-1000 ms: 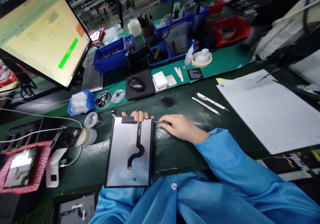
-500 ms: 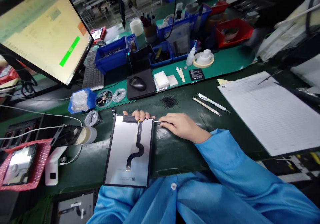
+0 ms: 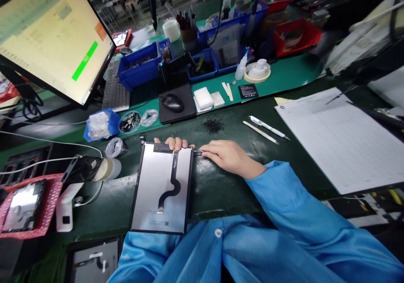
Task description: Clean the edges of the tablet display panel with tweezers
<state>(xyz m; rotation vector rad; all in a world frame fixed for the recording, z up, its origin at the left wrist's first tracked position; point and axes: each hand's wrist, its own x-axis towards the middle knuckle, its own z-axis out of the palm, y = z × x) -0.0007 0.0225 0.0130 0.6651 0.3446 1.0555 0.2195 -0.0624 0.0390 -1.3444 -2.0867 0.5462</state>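
A grey display panel (image 3: 154, 194) with a black flex cable (image 3: 171, 182) running down its back lies tilted up from the dark green bench. My left hand (image 3: 174, 142) is under it, with fingertips curled over its far top edge. My right hand (image 3: 227, 157) rests on the bench just right of the panel's top right corner, fingers pinched on thin metal tweezers (image 3: 198, 152) whose tip touches that corner.
A monitor (image 3: 53, 38) stands at the back left with a keyboard (image 3: 116, 90). A mouse (image 3: 172, 102) lies on a black pad. Blue bins (image 3: 139, 68) and red bins (image 3: 293, 36) line the back. A paper sheet (image 3: 341, 135) and pen (image 3: 268, 128) lie right. A red tray (image 3: 25, 209) is at left.
The panel and both hands have hardly moved; the view has shifted slightly, so everything sits a little higher in the picture. The tweezers stay at the panel's corner.
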